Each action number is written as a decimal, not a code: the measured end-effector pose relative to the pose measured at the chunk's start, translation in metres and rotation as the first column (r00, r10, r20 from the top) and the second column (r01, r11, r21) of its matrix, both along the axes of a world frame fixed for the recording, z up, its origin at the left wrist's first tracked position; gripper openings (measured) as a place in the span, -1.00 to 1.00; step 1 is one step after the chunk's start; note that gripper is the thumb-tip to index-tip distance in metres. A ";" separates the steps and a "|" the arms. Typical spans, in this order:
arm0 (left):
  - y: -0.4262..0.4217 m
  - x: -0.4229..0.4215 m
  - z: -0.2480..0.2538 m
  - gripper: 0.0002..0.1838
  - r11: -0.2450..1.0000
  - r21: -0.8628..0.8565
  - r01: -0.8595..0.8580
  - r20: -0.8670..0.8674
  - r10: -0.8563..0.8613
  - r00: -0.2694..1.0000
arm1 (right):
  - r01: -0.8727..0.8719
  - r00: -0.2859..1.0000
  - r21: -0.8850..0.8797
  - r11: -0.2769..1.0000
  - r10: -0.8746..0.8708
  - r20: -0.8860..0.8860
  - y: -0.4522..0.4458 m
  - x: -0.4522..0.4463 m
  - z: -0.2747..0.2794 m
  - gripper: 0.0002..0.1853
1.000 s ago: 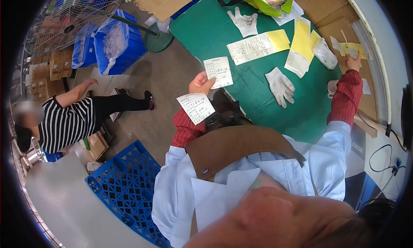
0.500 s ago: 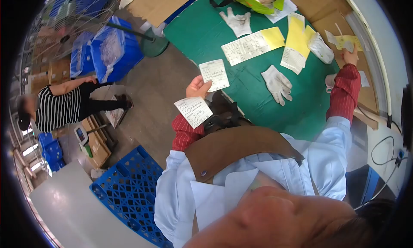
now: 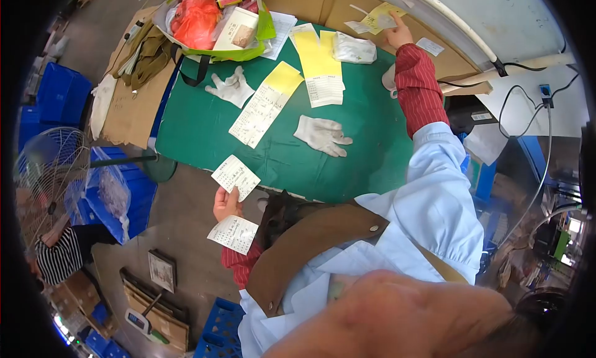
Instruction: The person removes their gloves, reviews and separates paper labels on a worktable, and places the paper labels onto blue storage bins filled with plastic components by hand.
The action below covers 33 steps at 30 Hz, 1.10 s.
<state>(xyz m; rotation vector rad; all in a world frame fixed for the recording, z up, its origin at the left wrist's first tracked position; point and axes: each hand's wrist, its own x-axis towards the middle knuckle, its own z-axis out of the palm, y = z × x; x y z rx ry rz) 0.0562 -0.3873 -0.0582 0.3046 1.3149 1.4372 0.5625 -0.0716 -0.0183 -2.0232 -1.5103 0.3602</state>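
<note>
My left hand [image 3: 227, 204] is closed on a white paper slip [image 3: 236, 177] with print and handwriting, its thumb over the lower edge. A second white slip [image 3: 233, 234] sticks out below the same hand, near the wrist. My right hand [image 3: 398, 35] reaches to the cardboard panel [image 3: 437, 63] at the back of the table. Its index finger is stretched out against a yellow slip [image 3: 376, 19] there; nothing shows clearly gripped. On the green table [image 3: 205, 131] lie two white gloves [image 3: 323, 135], yellow-and-white forms [image 3: 265, 106], more forms [image 3: 323, 72] and a white plastic packet [image 3: 354, 48].
A green-edged bag [image 3: 265, 29] with a red plastic bag and a box stands at the back left. Cables [image 3: 547, 119] hang at right. On the floor are a fan [image 3: 51, 172], a blue bin [image 3: 133, 196] and a scale [image 3: 138, 321]. Another person [image 3: 59, 255] is at left.
My view has swung to the right, so the table appears further left. My left hand still holds the slips, and my right hand stays at the yellow slip on the panel.
</note>
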 end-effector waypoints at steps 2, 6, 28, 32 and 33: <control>-0.001 -0.001 -0.002 -0.73 1.000 0.007 0.006 0.013 -0.006 1.000 | 0.009 1.000 -0.002 1.000 -0.009 -0.012 -0.002 -0.004 0.004 -0.36; -0.001 -0.003 -0.005 -0.73 1.000 0.000 0.008 0.013 -0.008 1.000 | 0.008 0.999 -0.016 1.000 -0.009 -0.047 -0.004 -0.007 0.006 -0.36; -0.040 -0.090 -0.006 -0.73 0.995 0.095 0.043 0.036 -0.047 0.998 | 0.194 0.976 -0.102 0.976 -0.202 -0.075 -0.048 -0.063 0.017 -0.32; -0.059 -0.125 -0.010 -0.72 0.998 0.064 0.021 0.035 -0.023 0.999 | 0.236 0.967 -0.071 0.969 -0.241 -0.086 -0.052 -0.071 0.000 -0.29; -0.065 -0.131 -0.015 -0.72 0.998 0.059 0.009 0.043 -0.011 0.999 | 0.241 0.966 -0.056 0.969 -0.245 -0.077 -0.053 -0.077 0.002 -0.29</control>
